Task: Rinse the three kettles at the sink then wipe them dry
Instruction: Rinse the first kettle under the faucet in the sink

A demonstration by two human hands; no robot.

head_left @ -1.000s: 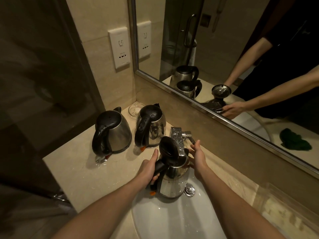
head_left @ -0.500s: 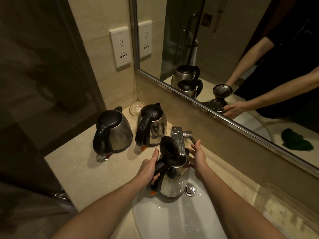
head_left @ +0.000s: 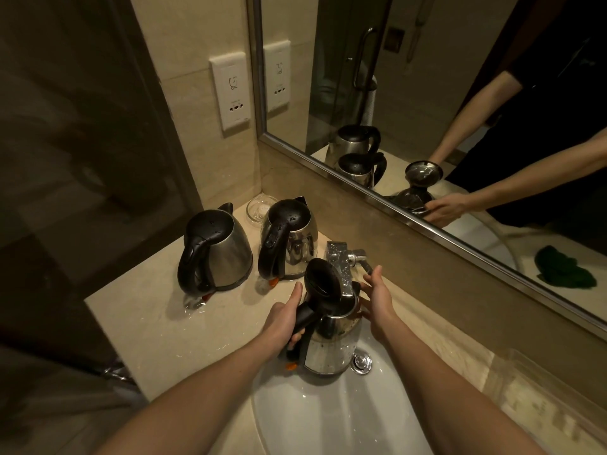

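Kettle (head_left: 331, 339) gripped by handle in closed left hand (head_left: 282, 326), lid up under tap (head_left: 340, 267) to fill; right hand (head_left: 377, 300), fingers loosely spread, steadying spout side.

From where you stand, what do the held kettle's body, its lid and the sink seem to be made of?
The held kettle's body looks like polished stainless steel: silvery, with mirror-like reflections. Its open lid seems matte black plastic, dull with soft highlights. The sink appears glazed white ceramic, smooth and glossy, though enamel cannot be excluded.
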